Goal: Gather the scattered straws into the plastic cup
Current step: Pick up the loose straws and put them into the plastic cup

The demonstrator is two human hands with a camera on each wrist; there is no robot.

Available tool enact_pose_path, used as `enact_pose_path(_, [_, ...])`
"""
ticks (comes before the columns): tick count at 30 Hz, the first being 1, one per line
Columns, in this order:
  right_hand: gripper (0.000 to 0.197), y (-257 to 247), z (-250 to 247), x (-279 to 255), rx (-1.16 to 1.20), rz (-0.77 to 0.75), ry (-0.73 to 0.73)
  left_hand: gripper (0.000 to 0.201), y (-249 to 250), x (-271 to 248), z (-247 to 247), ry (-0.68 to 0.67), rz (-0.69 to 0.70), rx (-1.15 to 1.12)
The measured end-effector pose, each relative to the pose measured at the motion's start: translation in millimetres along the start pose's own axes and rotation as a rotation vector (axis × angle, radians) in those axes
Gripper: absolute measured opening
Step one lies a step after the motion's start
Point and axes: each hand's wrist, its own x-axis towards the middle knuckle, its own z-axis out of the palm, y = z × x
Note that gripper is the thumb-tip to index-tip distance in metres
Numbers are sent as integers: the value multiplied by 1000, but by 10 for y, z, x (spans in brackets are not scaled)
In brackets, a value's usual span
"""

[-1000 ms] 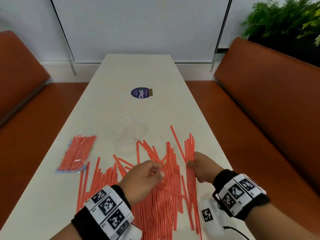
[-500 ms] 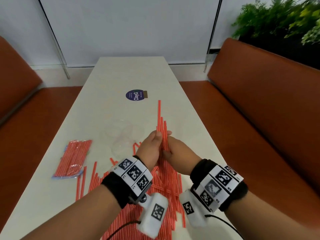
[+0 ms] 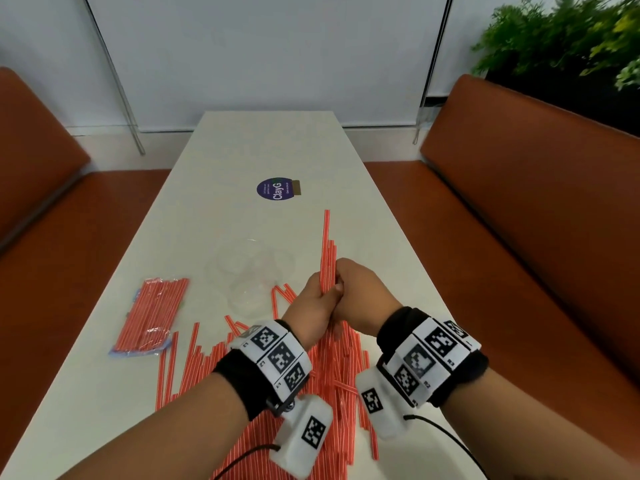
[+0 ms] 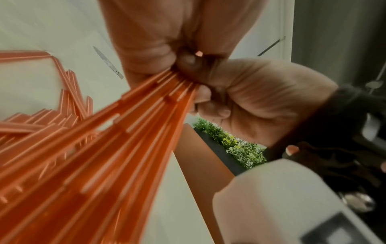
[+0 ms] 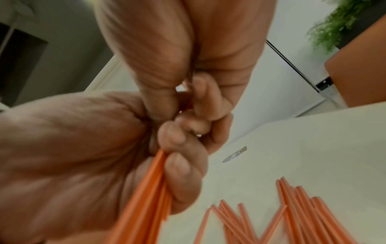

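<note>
Both my left hand (image 3: 313, 303) & right hand (image 3: 360, 292) wrap fingers (image 5: 183, 178) round one straw bundle (image 3: 328, 258). Plastic cup (image 3: 251, 268) lies just left on the counter (image 3: 221, 202). Best: even the ends, squeeze tight, then tip in w/o dropping strays.

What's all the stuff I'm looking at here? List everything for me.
Bundle of straws: one, red-and-white, held upright between both hands.
Loose straws: many, red-and-white, scattered on the near table.
Packet of straws: one, red in clear wrap, left side.
Plastic cups: apparently two, clear, mid-table.
Sticker: one, purple, farther along.
Table: one, off-white.
Benches: two, orange-brown, either side.
Plant: green, upper right.
Left hand, right hand: gripping the bundle.
</note>
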Motion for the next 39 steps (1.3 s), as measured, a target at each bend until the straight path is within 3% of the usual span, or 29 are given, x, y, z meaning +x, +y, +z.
enact_pose_path(4, [27, 68, 21, 21, -106, -45, 17, 13, -71, 68, 23, 96, 0, 10])
enact_pose_path(8, [64, 245, 78, -103, 136, -127, 40, 21, -42, 94, 38, 201, -8, -122])
enact_pose_path(10, [93, 349, 80, -237, 267, -70, -48, 24, 22, 97, 13, 243, -4, -338])
enact_pose_path(11, [97, 392, 80, -304, 269, -14, -123, 24, 46, 107, -16, 264, 14, -442])
enact_pose_path(12, [92, 432, 89, -361, 211, 31, -210, 24, 72, 116, -45, 277, 30, -535])
enact_pose_path(14, [54, 521, 165, -414, 110, 57, -344, 25, 102, 137, -87, 287, 44, -681])
enact_pose_path(15, [29, 545, 202, -414, 110, 50, -353, 27, 109, 141, -87, 289, 41, -731])
enact_pose_path(16, [18, 564, 228, -401, 124, 41, -336, 29, 110, 142, -73, 288, 32, -771])
enact_pose_path(20, [26, 563, 244, -290, 173, 29, -276, 29, 65, 78, 61, 255, -37, -847])
enact_pose_path(22, [48, 535, 232, -267, 220, 25, -318, 23, 29, 54, 105, 212, -46, -820])
enact_pose_path(24, [56, 536, 210, -269, 363, 41, -372, 18, -1, 57, 94, 173, -39, -787])
enact_pose_path(28, [35, 523, 205, -311, 650, 54, -413, 18, -58, 82, 3, 161, -50, -739])
enact_pose_path(30, [13, 462, 219, -324, 573, 88, -339, 20, -90, 82, -8, 186, -70, -687])
enact_pose_path(34, [37, 342, 257, -323, 341, 122, -212, 23, -120, 82, 24, 246, -66, -637])
enact_pose_path(39, [38, 227, 282, -325, 164, 117, -213, 16, -151, 62, 57, 210, 44, -293])
